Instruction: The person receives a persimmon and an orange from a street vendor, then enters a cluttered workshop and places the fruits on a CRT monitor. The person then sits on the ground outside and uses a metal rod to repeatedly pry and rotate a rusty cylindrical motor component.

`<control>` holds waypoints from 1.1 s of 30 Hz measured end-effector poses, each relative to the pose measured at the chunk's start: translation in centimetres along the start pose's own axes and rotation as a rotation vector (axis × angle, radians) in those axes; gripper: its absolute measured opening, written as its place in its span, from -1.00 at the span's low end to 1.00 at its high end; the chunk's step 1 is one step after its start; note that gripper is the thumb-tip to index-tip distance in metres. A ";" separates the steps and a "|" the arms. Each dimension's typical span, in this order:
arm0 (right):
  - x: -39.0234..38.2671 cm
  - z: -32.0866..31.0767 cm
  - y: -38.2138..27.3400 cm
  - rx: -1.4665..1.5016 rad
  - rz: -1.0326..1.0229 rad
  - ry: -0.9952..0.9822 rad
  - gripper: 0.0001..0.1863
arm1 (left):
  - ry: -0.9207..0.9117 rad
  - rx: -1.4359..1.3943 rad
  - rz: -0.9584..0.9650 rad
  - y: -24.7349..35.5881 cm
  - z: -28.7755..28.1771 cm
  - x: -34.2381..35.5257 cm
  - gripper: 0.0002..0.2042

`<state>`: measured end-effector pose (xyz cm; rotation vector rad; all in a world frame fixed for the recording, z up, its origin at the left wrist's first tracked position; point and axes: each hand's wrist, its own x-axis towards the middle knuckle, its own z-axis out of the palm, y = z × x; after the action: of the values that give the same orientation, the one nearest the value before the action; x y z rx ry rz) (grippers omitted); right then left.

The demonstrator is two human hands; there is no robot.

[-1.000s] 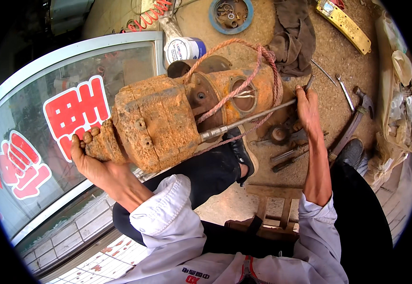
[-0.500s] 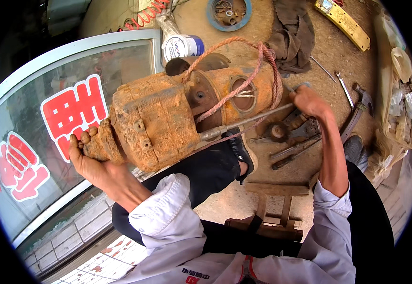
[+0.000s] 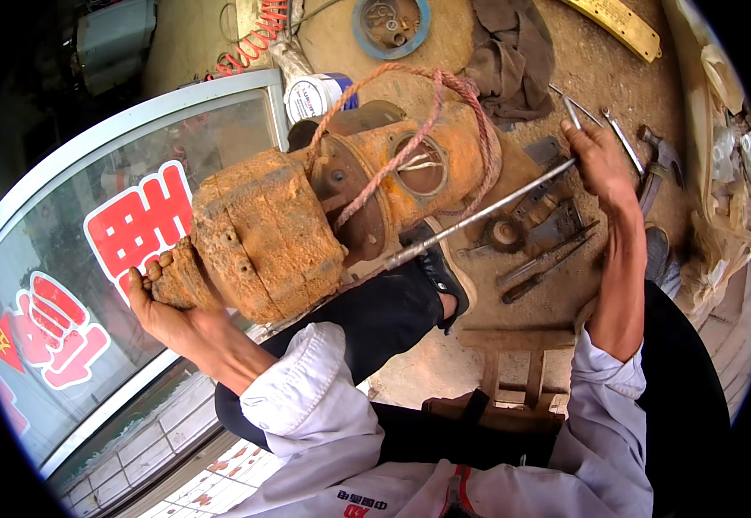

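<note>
A heavily rusted pump (image 3: 263, 233) with a cylindrical orange body lies across the view, a pink rope (image 3: 393, 173) looped over it. My left hand (image 3: 181, 319) is closed round the narrow rusty neck (image 3: 187, 276) at its left end. My right hand (image 3: 604, 168) grips the handle end of a long T-handle socket wrench (image 3: 488, 211), whose shaft slants down-left. The wrench's socket end sits beside the lower edge of the pump's middle, above my dark trouser leg. A round opening (image 3: 421, 164) in the pump's right part shows pale wires.
A blue-rimmed bowl (image 3: 425, 34) of small parts, a white-and-blue bucket (image 3: 306, 99) and a dark cloth (image 3: 514, 60) lie beyond the pump. At right are a hammer (image 3: 662, 155), a spanner (image 3: 621, 138) and loose metal parts (image 3: 514, 231). A glass panel (image 3: 56, 224) stands left; a wooden stool (image 3: 522, 345) is near me.
My right hand has moved up and right, drawing the wrench's socket end away from the pump's body. My left hand keeps its grip on the neck. The view has shifted slightly.
</note>
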<state>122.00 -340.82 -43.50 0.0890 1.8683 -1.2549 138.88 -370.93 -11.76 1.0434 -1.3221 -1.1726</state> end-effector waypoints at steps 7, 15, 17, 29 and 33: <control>0.5 -0.7 1.8 0.282 -0.026 0.112 -0.56 | -0.031 -0.006 -0.014 -0.2 -0.4 0.2 -0.82; -0.3 0.9 3.7 0.489 -0.062 0.166 -0.59 | 0.008 -0.012 0.035 0.0 0.8 -0.9 -0.82; -0.4 0.9 3.6 0.559 -0.018 0.161 -0.58 | -0.012 -0.014 0.057 -0.2 0.9 -1.2 -0.83; -0.4 1.3 3.0 1.023 -0.041 0.154 -0.57 | -0.091 -0.066 0.084 0.1 2.2 -2.5 -0.85; -0.4 0.8 3.5 1.010 0.051 0.213 -0.56 | -0.057 -0.029 0.073 0.3 3.2 -2.7 -0.86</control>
<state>124.48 -339.58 -45.84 0.8206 1.2023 -2.0904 135.92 -367.99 -11.84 0.9396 -1.3726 -1.1704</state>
